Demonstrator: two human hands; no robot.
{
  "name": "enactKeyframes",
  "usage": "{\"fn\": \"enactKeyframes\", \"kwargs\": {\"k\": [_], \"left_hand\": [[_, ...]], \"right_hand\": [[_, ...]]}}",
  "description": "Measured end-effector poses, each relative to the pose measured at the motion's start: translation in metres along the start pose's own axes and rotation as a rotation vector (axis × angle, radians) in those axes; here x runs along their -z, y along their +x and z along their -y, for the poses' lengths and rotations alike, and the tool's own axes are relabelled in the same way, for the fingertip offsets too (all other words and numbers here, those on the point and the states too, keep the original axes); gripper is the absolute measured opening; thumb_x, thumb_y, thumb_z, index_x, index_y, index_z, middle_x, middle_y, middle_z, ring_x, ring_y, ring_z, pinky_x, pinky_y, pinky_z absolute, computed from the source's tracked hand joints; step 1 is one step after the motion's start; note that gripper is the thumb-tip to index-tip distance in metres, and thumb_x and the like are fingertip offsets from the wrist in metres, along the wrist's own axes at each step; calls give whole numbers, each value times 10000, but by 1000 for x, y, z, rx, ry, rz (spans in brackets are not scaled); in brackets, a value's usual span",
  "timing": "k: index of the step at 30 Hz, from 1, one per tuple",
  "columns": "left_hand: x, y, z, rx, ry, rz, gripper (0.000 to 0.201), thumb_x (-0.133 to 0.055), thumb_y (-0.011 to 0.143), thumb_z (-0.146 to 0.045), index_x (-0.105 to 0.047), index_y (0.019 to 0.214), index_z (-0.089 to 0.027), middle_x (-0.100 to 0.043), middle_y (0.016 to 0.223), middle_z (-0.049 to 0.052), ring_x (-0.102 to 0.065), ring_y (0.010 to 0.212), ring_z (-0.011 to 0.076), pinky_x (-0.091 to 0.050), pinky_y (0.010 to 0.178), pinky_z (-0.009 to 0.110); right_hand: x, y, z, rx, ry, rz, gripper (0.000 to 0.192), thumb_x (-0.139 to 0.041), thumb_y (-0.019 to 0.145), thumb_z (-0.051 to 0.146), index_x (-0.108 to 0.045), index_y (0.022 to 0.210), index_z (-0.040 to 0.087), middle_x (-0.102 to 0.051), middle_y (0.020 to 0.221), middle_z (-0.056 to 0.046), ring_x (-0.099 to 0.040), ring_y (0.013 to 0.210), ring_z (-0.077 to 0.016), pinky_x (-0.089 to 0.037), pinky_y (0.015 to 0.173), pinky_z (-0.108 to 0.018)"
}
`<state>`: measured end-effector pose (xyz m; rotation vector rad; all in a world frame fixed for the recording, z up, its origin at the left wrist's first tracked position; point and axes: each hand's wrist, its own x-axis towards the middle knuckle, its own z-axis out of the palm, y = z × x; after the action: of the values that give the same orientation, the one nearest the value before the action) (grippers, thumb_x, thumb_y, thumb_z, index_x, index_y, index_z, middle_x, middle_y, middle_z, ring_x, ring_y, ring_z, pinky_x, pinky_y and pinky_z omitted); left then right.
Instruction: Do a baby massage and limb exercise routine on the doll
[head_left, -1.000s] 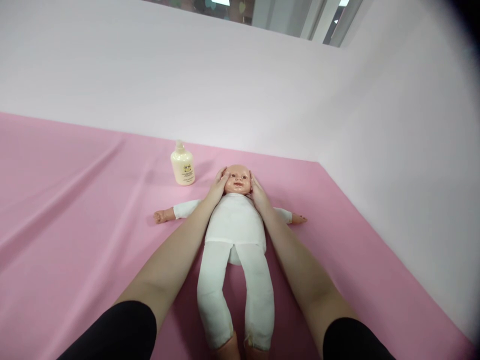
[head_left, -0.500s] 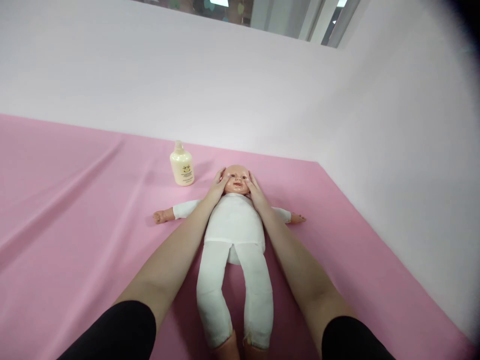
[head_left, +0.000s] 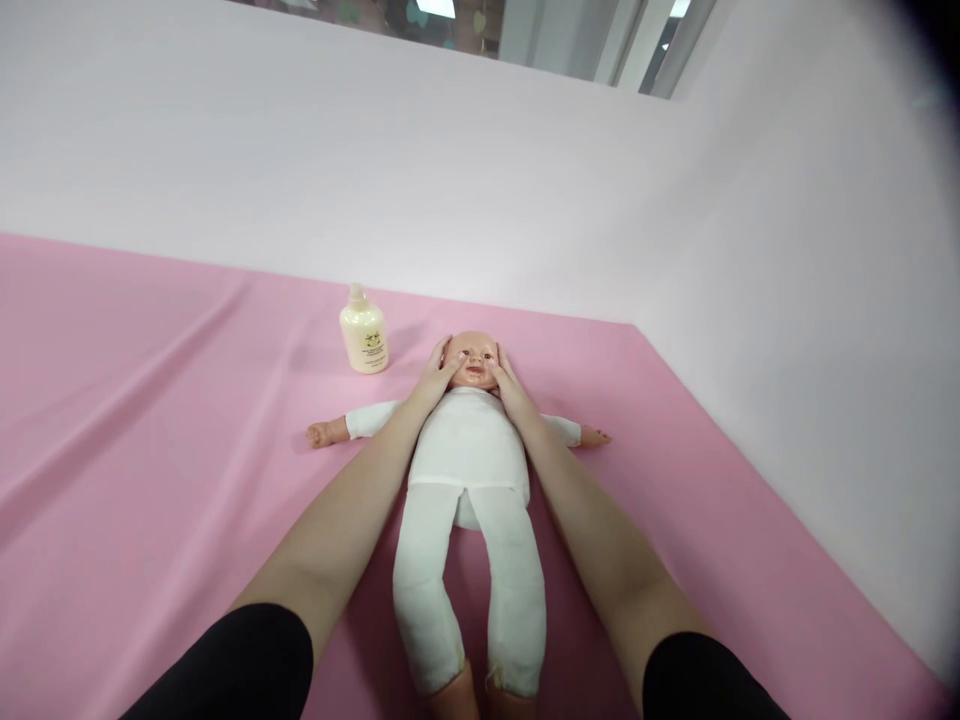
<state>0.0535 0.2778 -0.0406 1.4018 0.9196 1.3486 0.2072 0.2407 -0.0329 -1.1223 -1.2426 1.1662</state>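
A baby doll [head_left: 472,440] with a white cloth body lies on its back, its legs toward me and its arms spread to the sides. My left hand [head_left: 436,370] curves around the left side of the doll's head [head_left: 474,345], with the thumb on the cheek beside the nose. Opposite it, my right hand [head_left: 510,378] cups the other side, and its thumb rests on that cheek near the mouth. The head sits between both hands. Fingertips behind the head's sides are partly hidden.
A cream-coloured bottle [head_left: 364,335] with a pale top stands upright, left of the doll's head. Under everything lies a pink sheet [head_left: 150,420] with creases on the left. White walls [head_left: 375,180] rise behind and on the right, with a window [head_left: 555,35] at the top.
Both thumbs have slid slightly inward over the doll's cheeks, toward the nose and mouth. The palms still cup the head; doll and bottle stay in place.
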Motion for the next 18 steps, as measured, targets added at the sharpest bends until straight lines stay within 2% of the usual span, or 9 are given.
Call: {"fn": "enactKeyframes", "kwargs": {"k": [2, 5, 10, 18], "left_hand": [[-2, 3, 2, 10, -68, -44, 565, -590, 819, -429, -469, 1311, -179, -495, 1401, 105, -446, 1312, 241, -349, 1107, 359], [-5, 5, 3, 32, -134, -103, 496, -564, 836, -422, -511, 1265, -176, -533, 1363, 108, -476, 1287, 243, -366, 1095, 370], [-6, 5, 0, 64, -172, -137, 442, -560, 845, -410, -543, 1222, -183, -537, 1363, 100, -476, 1290, 237, -375, 1089, 370], [-4, 6, 0, 88, -228, -170, 387, -540, 850, -424, -602, 1107, -140, -615, 1248, 130, -548, 1210, 236, -379, 1083, 396]], "right_hand": [[-3, 1, 0, -12, 129, -12, 728, -460, 865, 558, -152, 1491, 351, -342, 1520, 50, -399, 1365, -161, -372, 1117, -384], [-4, 0, 3, -19, 225, -30, 658, -433, 895, 507, -216, 1486, 317, -376, 1503, 20, -449, 1331, -178, -434, 1072, -383], [-1, 1, 3, -48, 217, -39, 616, -423, 902, 517, -272, 1469, 328, -398, 1489, 28, -466, 1319, -188, -448, 1059, -385], [-1, -1, 3, -45, 208, -108, 582, -452, 897, 493, -365, 1436, 292, -445, 1459, -3, -471, 1313, -223, -431, 1069, -420]]}}
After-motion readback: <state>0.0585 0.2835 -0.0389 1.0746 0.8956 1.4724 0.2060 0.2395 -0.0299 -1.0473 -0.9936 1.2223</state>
